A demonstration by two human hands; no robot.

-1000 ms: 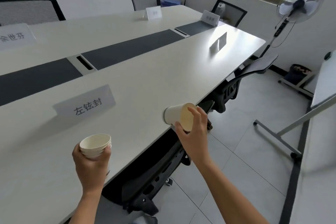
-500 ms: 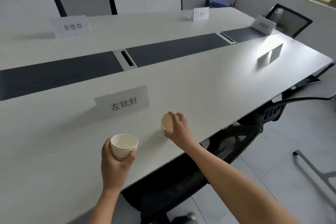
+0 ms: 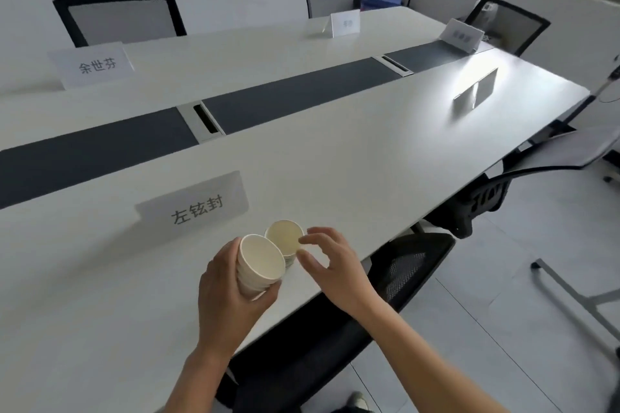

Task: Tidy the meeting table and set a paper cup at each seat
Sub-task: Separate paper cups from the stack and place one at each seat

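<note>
head view, looking down, close over table [image 3: 335, 151]

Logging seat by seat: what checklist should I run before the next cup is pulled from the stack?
1. Single cup upright on the table: ok.
2. It stands beside the near name card: ok.
3. Right hand clear of that cup: cannot tell, a fingertip is at its rim.
4. Left hand grips the cup stack: ok.
5. Next name card along this side has a cup: not ok.
</note>
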